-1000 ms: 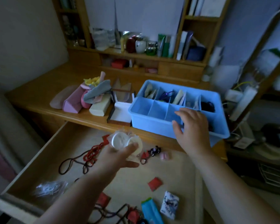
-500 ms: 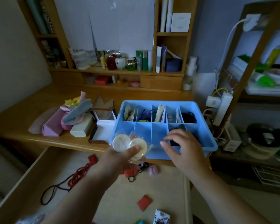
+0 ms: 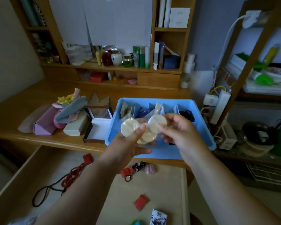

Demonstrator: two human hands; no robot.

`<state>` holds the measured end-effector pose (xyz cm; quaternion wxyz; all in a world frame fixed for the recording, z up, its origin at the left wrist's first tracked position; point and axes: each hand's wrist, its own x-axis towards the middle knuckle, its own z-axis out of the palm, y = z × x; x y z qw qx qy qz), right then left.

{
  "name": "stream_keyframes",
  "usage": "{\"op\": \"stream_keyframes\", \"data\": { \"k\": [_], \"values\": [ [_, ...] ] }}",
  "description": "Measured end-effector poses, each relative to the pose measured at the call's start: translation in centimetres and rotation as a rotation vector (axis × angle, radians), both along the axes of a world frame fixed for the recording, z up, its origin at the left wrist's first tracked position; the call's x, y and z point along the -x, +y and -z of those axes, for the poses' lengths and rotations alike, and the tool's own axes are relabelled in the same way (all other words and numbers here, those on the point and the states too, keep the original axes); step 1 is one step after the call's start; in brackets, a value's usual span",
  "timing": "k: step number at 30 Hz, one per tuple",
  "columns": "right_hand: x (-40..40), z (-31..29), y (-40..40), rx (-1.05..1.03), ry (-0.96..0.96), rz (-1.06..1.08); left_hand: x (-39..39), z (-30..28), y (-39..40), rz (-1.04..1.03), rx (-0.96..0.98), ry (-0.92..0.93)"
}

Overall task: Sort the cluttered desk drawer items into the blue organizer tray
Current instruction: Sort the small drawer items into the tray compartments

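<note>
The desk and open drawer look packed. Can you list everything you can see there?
tray: one, blue, on the desk edge, with dividers
round pads: about three, cream, in clear wrap, held above the tray
hair ties: a clump, black, tray's back right compartment
cases: a few, pink and cream, desk left
cloths: a pile, grey, yellow, pink, on the cases
open box: one, white inside, left of the tray
bead cord: one, red, in the drawer
keyring: one, red and black, in the drawer
small packets: two, red, in the drawer
jars and tubes: several, green, white, red, on the shelf
left hand: holds the pads
right hand: pinches the wrap
</note>
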<state>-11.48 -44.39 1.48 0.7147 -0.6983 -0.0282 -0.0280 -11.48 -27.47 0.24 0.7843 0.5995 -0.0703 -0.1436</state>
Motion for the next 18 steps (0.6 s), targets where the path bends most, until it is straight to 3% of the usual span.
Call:
{"op": "stream_keyframes", "data": {
  "k": [4, 10, 12, 16, 18],
  "values": [
    [-1.3, -0.6, -1.2, -0.193, 0.164, -0.067, -1.5, 0.4, 0.2, -0.104, 0.063, 0.014],
    [-3.4, -0.9, -3.3, 0.001, 0.134, 0.073, -4.1, 0.4, 1.2, -0.371, 0.056, 0.096],
    [-4.3, -1.1, -3.3, 0.203, 0.121, 0.021, -4.6, 0.4, 1.3, -0.37, 0.035, 0.104],
    [-6.0, -1.0, -2.4, 0.837, 0.06, 0.005, -4.9, 0.6, 1.2, -0.373, 0.044, 0.112],
    [-6.8, -0.9, -1.7, 1.01, 0.107, -0.068, -4.9, 0.6, 1.4, -0.372, 0.053, 0.119]
  ]
}}
